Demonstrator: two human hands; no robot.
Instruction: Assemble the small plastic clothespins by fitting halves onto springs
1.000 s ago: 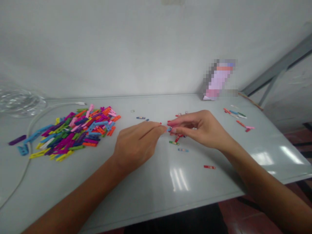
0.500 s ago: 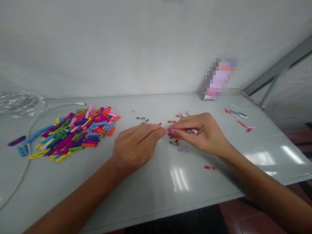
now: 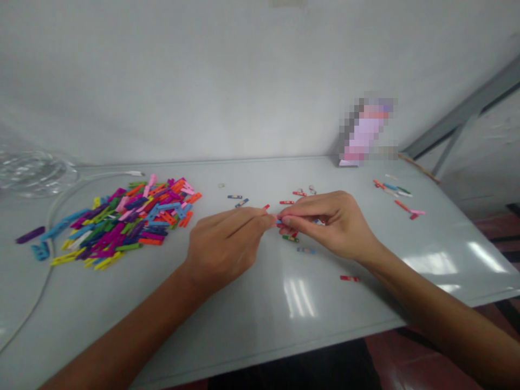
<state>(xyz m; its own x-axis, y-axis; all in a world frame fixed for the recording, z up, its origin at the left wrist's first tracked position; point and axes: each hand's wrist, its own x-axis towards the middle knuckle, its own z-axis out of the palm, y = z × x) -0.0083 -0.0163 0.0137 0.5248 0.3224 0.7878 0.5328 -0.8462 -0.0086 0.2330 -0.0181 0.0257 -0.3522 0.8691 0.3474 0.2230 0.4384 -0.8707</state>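
Note:
My left hand (image 3: pixel 227 244) and my right hand (image 3: pixel 335 222) meet fingertip to fingertip over the middle of the table. Both are closed in a pinch around something small, with a bit of blue and pink showing between the fingertips; its shape is hidden. Around my hands lie small clip pieces: a green one (image 3: pixel 290 238), a light blue one (image 3: pixel 306 250), a red one (image 3: pixel 286 202) and two dark blue ones, the nearer (image 3: pixel 242 202) beside my left knuckles. Another red piece (image 3: pixel 349 278) lies nearer the front edge.
A large pile of coloured clothespins (image 3: pixel 117 227) covers the left of the table (image 3: pixel 252 336). Behind it are a white cable (image 3: pixel 47 216) and clear plastic (image 3: pixel 32 173). Loose parts (image 3: pixel 402 190) and a blurred pink box (image 3: pixel 365 132) are at right.
Both hands stay nearly where they were, pinched together. My right hand has dipped very slightly, and the fingertips have shifted a little around the small piece.

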